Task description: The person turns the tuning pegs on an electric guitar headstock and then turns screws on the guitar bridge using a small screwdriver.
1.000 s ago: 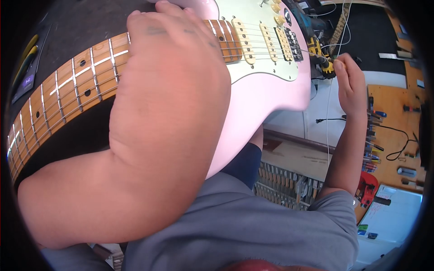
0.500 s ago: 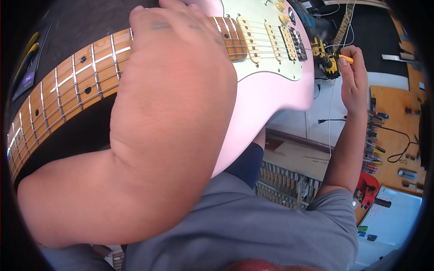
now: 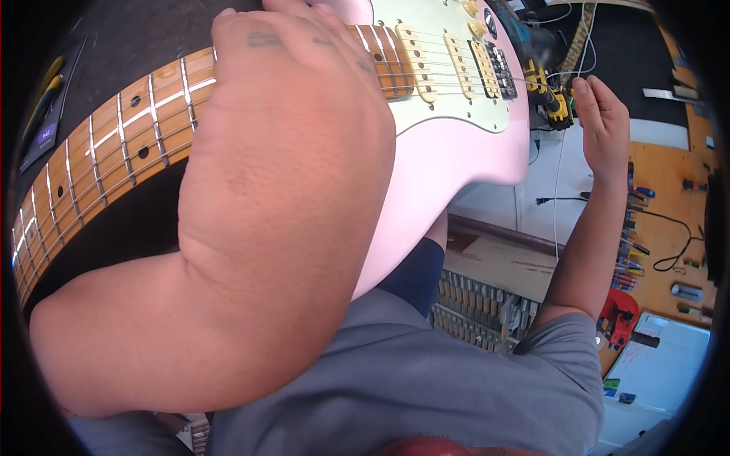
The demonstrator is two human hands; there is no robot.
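A pale pink electric guitar with a mint-green pickguard and a maple neck lies across the upper left of the head view. My left hand lies over the upper neck, its fingers bent around the far edge and partly hidden. Beyond the guitar's bridge, my right hand is raised, with thumb and fingers closed together. A thin screwdriver shaft runs from the bridge toward this hand. Its handle is mostly hidden by my fingers.
A yellow-and-black power tool and white cables lie past the guitar body. Hand tools hang on a wooden board at right. Rows of files or similar tools stand below. Yellow-handled pliers and a phone lie at far left.
My right hand has turned and shifted slightly right, and the orange handle that showed in its fingers is now hidden. My left hand stays on the neck, shifted very slightly left.
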